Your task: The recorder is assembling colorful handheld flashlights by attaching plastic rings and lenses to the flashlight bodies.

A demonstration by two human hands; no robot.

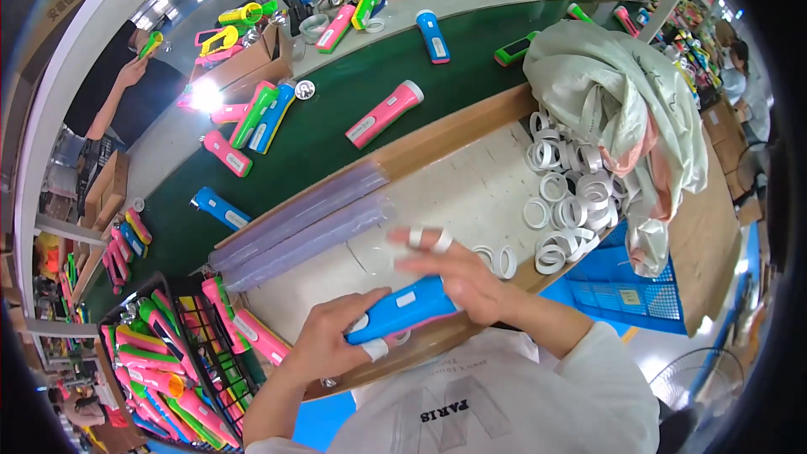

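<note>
A blue flashlight with a pink underside lies across in front of my chest. My left hand is closed round its left end, with white tape on a finger. At its right end is my right hand, palm against or just beside the body, hiding that end. The right fingers are stretched out and slightly blurred, with white bands round two of them. Loose white rings lie just beyond the right hand, and a larger heap of white rings is farther right on the pale worktop.
Two clear plastic-wrapped strips lie along the worktop's far edge. Behind runs a green conveyor belt with scattered flashlights. A black crate full of flashlights stands at left. A pale sack and blue basket are at right. Another person's hand works far left.
</note>
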